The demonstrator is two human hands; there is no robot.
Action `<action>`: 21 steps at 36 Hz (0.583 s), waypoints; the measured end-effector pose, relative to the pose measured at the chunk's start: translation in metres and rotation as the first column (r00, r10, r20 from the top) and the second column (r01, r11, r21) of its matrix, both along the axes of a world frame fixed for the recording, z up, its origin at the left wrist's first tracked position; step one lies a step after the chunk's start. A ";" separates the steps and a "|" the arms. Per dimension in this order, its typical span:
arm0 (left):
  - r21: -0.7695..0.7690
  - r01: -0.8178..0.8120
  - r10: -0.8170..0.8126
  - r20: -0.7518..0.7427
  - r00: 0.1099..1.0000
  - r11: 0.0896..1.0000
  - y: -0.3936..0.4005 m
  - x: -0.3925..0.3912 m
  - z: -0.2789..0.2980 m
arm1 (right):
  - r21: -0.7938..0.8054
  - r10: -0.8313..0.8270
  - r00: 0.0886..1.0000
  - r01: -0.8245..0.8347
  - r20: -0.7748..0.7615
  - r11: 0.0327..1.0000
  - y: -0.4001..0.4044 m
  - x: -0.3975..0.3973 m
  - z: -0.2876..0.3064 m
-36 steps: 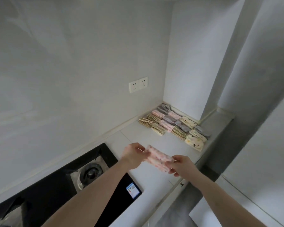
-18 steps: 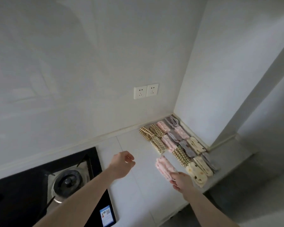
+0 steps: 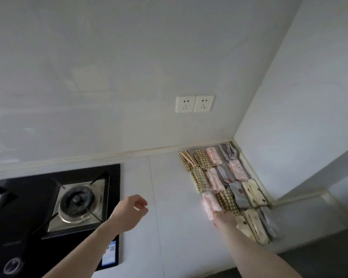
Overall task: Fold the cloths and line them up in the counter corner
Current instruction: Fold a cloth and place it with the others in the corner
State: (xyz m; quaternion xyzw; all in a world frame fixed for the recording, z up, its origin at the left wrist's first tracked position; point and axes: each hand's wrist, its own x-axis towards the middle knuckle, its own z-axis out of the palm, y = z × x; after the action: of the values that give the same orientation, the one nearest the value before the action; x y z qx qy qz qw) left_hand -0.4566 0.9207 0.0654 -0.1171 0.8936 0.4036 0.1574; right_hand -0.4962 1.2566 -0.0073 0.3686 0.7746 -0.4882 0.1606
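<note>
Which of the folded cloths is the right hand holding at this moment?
The pink floral cloth at the near-left edge of the rows, beside a checked one. The right hand grips its near end; the other cloths lie untouched.

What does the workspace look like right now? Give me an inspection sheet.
Surface: pale counter with a seam line, running into a wall corner.
Job's things: folded cloths in rows in the corner, checked, pink, grey and cream; a pink cloth is being set at the near left end of the rows.
Clutter: nothing seen.
Grippers: right hand holds the pink cloth's near end; left hand is off the counter, fingers loosely curled, holding nothing.
Cables: nothing seen; two sockets with nothing plugged in.
Surroundings: black gas hob with a burner at left, plain walls, a lower ledge at right.
</note>
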 end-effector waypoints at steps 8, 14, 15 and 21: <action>-0.076 -0.098 0.103 0.056 0.993 0.992 -0.012 0.026 -0.010 | 0.149 0.145 0.987 -0.153 0.062 0.977 0.003 -0.013 -0.012; -0.071 -0.131 0.136 0.074 0.988 0.989 -0.016 0.048 -0.010 | 0.351 0.129 0.991 -0.111 -0.028 0.930 0.001 -0.004 -0.016; -0.068 -0.131 0.136 0.073 0.988 0.989 -0.018 0.052 -0.008 | 0.392 0.149 0.988 -0.122 -0.040 0.912 -0.001 -0.001 -0.015; -0.040 -0.189 0.190 0.031 0.981 0.981 -0.038 0.080 0.008 | 0.424 0.276 0.947 -0.184 -0.166 0.887 -0.033 0.018 0.001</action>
State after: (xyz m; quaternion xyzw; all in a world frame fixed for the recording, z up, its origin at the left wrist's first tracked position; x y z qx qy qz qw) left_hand -0.3766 0.8829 0.0732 -0.2113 0.8828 0.3983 0.1314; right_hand -0.4782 1.2238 -0.0060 0.2419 0.9099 -0.3333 0.0507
